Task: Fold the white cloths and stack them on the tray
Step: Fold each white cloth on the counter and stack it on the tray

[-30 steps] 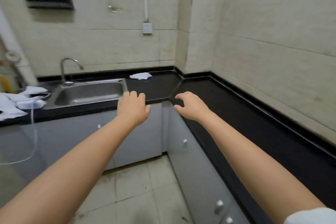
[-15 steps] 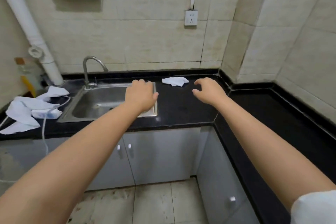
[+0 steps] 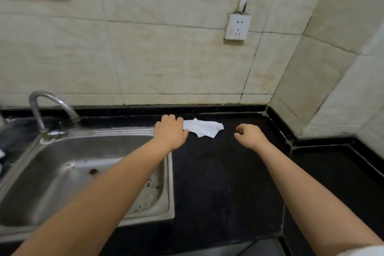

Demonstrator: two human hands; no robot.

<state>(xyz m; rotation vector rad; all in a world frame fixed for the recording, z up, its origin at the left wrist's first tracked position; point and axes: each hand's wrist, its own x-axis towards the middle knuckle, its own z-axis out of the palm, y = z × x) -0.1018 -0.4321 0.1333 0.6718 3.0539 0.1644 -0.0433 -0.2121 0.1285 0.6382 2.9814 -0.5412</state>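
Neither hand holds anything. The left hand (image 3: 171, 133) hangs palm-down over the far corner of the sink (image 3: 87, 172), its grip loose and lightly curled, thumb and knuckles at the near left edge of the white cloth (image 3: 202, 128); whether skin touches fabric cannot be told from this angle. The right hand (image 3: 250, 135) hovers over the bare black desk (image 3: 228, 183), its grip half curled with fingertips pointing down, apart from the cloth.

The cloth lies crumpled and flat at the back of the desk, just in front of the wall tiles. From the left hand it sits at about 2 o'clock, immediately beside the fingers; from the right hand it lies at roughly 10 o'clock, near but with a clear gap of dark desk between.

The step in hand looks like picking up this cloth to bring it forward for folding. It would go best if each hand pinches one end or corner, so the fabric opens out as it lifts. A thin cloth tends to cling and bunch, so a light pinch at the edges should beat a fistful from the middle.

A tap (image 3: 52, 108) curves over the sink at 9 o'clock from the left hand, and a wall socket (image 3: 238, 27) sits above. No tray is in view.
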